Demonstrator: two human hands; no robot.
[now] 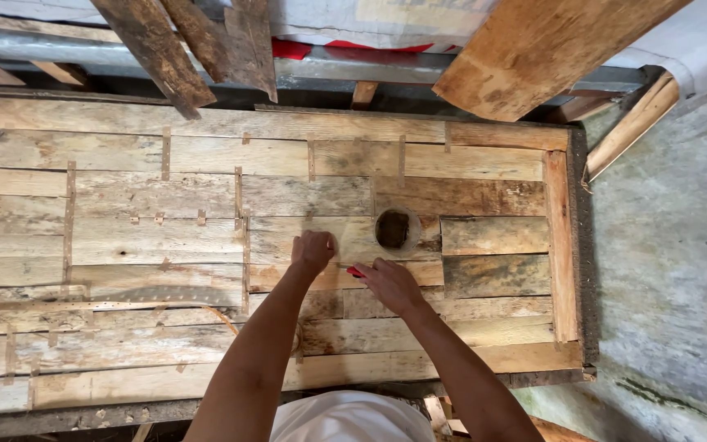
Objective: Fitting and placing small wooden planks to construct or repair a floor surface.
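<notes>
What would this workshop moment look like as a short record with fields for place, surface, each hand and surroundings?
Place: workshop seen from above
Surface: patchwork wooden panel of pale and dark boards, with a round hole
Left hand: closed, pressed on the boards left of the hole
Right hand: holding a small red tool, its type unclear
Surroundings: loose planks leaning above the panel, grey concrete floor to the right
</notes>
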